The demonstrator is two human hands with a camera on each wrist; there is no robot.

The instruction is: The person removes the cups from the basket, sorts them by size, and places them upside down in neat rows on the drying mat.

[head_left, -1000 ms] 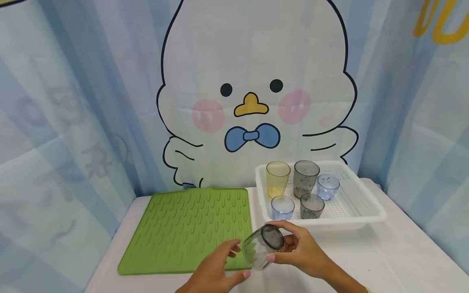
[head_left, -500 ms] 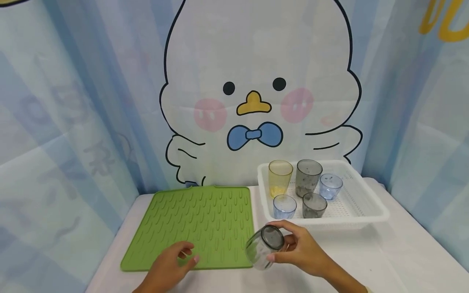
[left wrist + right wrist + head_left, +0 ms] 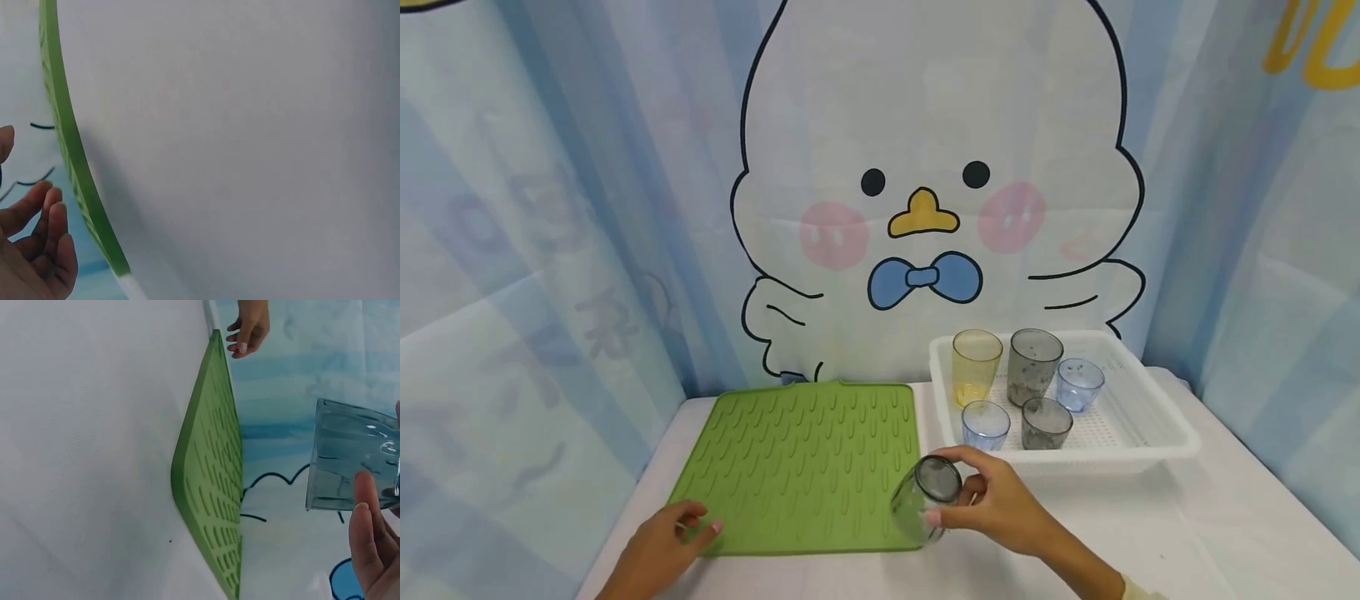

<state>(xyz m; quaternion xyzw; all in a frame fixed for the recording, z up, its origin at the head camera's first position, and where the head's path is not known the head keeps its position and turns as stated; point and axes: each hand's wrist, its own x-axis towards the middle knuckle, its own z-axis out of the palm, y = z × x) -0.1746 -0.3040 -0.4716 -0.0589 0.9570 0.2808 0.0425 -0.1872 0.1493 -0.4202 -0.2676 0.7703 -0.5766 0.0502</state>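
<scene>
In the head view the right hand (image 3: 1000,508) grips a grey glass (image 3: 925,500) near its base, the glass tilted with its base up toward the right and its mouth down to the left. It is above the right front corner of the green mat (image 3: 805,467). The right wrist view shows fingers along the side of the clear-looking glass (image 3: 353,456). The left hand (image 3: 658,546) hovers at the mat's left front corner with loosely bent fingers and nothing in them; the left wrist view shows that hand (image 3: 37,250) beside the mat's edge (image 3: 81,156).
A white basket (image 3: 1120,457) at the right back holds a yellow glass (image 3: 976,367), a tall grey glass (image 3: 1032,367), a short grey glass (image 3: 1047,423) and two blue glasses (image 3: 1079,385). Behind the table hangs a curtain (image 3: 925,108) with a cartoon bird.
The left hand has moved away from the glass to the left, along the mat's front edge. The right hand has shifted slightly left with the grey glass still in its grip.
</scene>
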